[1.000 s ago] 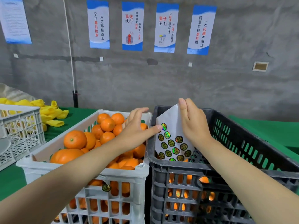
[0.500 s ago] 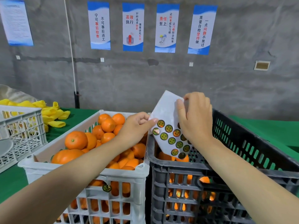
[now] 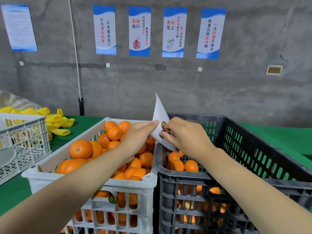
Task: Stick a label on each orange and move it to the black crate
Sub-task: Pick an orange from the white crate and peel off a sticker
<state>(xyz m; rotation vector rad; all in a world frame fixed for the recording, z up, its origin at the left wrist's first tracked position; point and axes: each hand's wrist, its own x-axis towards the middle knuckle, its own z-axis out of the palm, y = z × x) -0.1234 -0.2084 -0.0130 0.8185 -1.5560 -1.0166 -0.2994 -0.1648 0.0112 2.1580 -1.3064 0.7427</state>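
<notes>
Green-covered table (image 3: 278, 137), grey concrete wall (image 3: 219, 92), blue-edged posters (image 3: 139, 31). Left hand (image 3: 140, 137) and right hand (image 3: 187, 137) both pinch the label sheet (image 3: 160, 114) above the crates. Oranges (image 3: 81, 148) heaped in white crate (image 3: 94, 181); few in black crate (image 3: 236, 179).

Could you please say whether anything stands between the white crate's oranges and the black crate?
No barrier shows. The oranges must clear the white crate rim and the adjoining black crate rim; the label sheet, held by left hand and right hand, hangs above that border.
</notes>
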